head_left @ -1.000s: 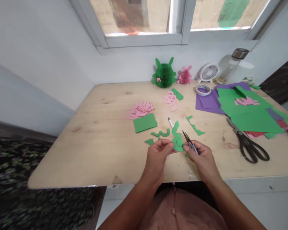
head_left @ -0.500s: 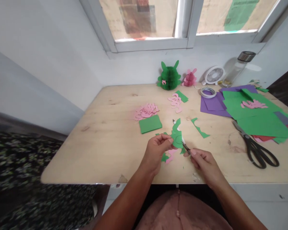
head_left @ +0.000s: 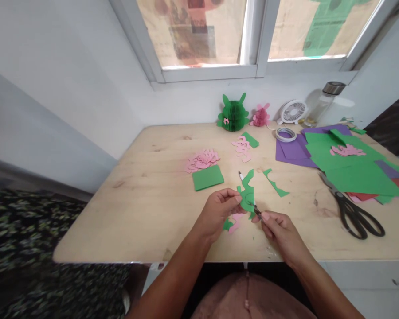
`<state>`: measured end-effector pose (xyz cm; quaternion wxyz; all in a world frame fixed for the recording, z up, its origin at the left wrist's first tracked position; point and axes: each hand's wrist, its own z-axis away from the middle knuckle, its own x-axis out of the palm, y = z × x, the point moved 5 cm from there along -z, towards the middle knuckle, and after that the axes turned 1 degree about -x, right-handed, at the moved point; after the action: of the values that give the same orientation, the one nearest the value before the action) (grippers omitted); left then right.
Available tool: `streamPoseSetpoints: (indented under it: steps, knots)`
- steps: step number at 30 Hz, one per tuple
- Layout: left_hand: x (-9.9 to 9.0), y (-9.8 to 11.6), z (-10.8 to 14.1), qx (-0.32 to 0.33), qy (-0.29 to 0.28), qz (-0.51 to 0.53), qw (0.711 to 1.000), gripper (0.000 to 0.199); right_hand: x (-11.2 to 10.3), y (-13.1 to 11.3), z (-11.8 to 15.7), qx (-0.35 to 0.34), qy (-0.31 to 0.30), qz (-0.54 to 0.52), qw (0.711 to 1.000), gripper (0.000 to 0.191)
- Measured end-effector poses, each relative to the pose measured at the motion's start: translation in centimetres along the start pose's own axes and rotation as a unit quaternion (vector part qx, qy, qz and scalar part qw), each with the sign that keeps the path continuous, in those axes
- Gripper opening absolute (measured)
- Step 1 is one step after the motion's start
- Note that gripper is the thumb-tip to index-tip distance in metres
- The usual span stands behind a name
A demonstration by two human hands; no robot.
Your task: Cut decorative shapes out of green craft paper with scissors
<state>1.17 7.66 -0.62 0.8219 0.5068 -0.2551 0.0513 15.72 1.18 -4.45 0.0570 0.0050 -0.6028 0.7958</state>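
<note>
Between thumb and fingers, my left hand (head_left: 221, 210) pinches a green paper piece (head_left: 247, 199) that has a curved line drawn on it. My right hand (head_left: 279, 228) is closed on small dark-handled scissors (head_left: 257, 211), whose blades are at the paper's right edge. Just beyond the held paper lies a marker (head_left: 241, 175). Pink and green scraps (head_left: 234, 223) rest on the table under my hands. A folded green card (head_left: 208, 177) and a pile of pink cutouts (head_left: 204, 160) sit to the left of the held piece.
Large black scissors (head_left: 355, 212) lie at the right, beside green sheets (head_left: 362, 173) and purple paper (head_left: 294, 148). Along the wall stand a green paper figure (head_left: 233, 115), a pink one (head_left: 260, 116), a white fan (head_left: 293, 112) and a bottle (head_left: 322, 104). A tape roll (head_left: 286, 134) is nearby.
The view has tilted up slightly, so the table appears lower. The green paper has turned a little in my left hand, and the small scissors have shifted along its right edge.
</note>
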Motion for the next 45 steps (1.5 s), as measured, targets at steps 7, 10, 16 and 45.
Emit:
streamPoseSetpoints:
  steps: [7, 10, 16, 45]
  knots:
    - [0.1, 0.0, 0.0, 0.015, 0.008, -0.001, 1.0, 0.022, 0.3, -0.2, 0.0, -0.004, 0.011, 0.008, 1.0, 0.046]
    - [0.0, -0.4, -0.2, 0.026, 0.016, -0.005, 1.0, 0.02, 0.4, -0.2, 0.0, -0.009, 0.028, 0.019, 0.999, 0.047]
    - [0.1, -0.9, -0.1, 0.039, 0.047, 0.011, 0.998, 0.018, 0.4, -0.2, 0.0, -0.046, 0.074, 0.032, 0.996, 0.042]
    - [0.8, -2.9, 1.6, 0.056, 0.167, 0.089, 0.98, 0.023, 0.9, -1.0, 0.7, -0.103, 0.082, 0.064, 0.989, 0.029]
